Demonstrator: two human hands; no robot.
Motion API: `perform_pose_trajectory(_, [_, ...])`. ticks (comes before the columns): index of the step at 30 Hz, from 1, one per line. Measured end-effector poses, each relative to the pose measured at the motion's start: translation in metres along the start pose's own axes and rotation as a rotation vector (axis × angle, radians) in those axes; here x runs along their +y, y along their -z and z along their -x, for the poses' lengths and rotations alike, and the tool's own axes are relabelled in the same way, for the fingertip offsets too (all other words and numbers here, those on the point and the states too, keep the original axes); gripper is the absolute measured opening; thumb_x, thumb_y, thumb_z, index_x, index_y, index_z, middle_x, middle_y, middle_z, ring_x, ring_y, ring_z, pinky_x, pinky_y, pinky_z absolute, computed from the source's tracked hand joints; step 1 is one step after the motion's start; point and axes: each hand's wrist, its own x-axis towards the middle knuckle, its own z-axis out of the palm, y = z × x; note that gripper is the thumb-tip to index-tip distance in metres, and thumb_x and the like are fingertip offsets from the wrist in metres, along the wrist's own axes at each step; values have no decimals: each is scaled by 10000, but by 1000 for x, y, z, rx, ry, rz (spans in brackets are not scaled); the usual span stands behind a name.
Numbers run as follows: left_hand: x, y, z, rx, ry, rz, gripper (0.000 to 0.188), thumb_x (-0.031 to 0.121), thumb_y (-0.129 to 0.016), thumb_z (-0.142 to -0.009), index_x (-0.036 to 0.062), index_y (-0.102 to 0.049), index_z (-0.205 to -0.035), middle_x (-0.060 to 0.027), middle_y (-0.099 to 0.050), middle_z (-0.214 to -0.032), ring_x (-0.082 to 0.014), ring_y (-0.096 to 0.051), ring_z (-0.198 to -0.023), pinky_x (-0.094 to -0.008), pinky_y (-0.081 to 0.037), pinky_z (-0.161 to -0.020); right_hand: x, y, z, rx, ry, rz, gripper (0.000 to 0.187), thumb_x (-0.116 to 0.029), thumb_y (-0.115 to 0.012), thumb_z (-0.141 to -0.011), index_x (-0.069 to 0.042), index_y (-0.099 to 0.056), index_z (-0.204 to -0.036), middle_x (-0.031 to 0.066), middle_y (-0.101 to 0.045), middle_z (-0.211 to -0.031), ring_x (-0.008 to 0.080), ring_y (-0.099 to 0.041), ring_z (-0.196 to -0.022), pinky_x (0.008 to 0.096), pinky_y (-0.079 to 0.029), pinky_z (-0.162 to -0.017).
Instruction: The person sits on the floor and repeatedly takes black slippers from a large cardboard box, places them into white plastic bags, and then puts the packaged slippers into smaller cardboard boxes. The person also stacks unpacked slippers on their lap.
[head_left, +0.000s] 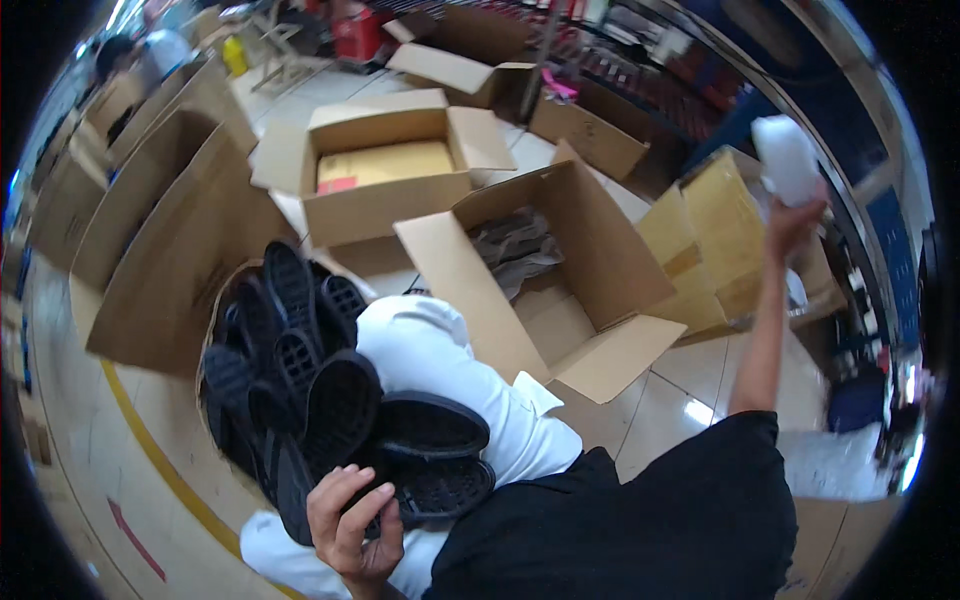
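Black shoe soles (345, 405) with gridded hollow insides are piled in a bin at my left. Two more soles (440, 490) lie on my lap, over white trousers. Just in front of them is my left hand (355, 525), its fingers loosely bent and apart, with nothing seen in them. My right arm is stretched far out to the right. At its end my right hand (795, 225) grips a white bundle (787, 160), held up above a taped carton (700, 250). The bundle is blurred, and its kind cannot be made out.
An open cardboard box (610, 240) with crumpled brown paper (520, 250) stands ahead. Behind it, another open box (385, 210) holds a yellowish packet. Tall cardboard sheets (190, 250) rise at the left. A clear plastic bag (830, 465) lies at the right.
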Motion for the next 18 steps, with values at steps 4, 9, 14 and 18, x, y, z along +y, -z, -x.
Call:
perform_pose_trajectory(4, [-2,5,-1,12,-52,58,178,59,-688,-671,114,-647,-835,-65,-629,-852,-221,-613,-772,-350,-499,-739,140,-49,-10,-436,133,578,636,-269,-744,-652,-49,-471,-1183,148,-556,-1071,313,-514,-1025,399,-403,-881])
perform_pose_trajectory(9, [-11,30,-1,12,155,-130,243,101,-704,-644,71,-644,-878,-115,-612,-963,-285,-568,-937,-413,-424,-858,82,-73,67,-569,254,33,544,-239,-704,-712,-24,-492,-1163,147,-560,-1064,289,-511,-1021,380,-397,-885])
perform_pose_trajectory(14, [-37,13,44,-422,525,-394,585,265,-734,-644,108,-516,-1164,-172,-452,-1207,-367,-409,-1127,-442,-338,-952,-194,42,113,-1012,308,-927,423,-147,-667,-748,-24,-512,-1122,142,-532,-1093,269,-492,-1041,347,-375,-912])
perform_pose_trajectory(18, [-41,-6,73,-503,629,-484,660,262,-746,-626,176,-475,-1222,-126,-366,-1330,-462,-290,-1197,-474,-304,-1002,-296,94,154,-1354,333,-1311,470,-262,-650,-776,-43,-500,-1163,165,-521,-1143,284,-479,-1087,370,-371,-926])
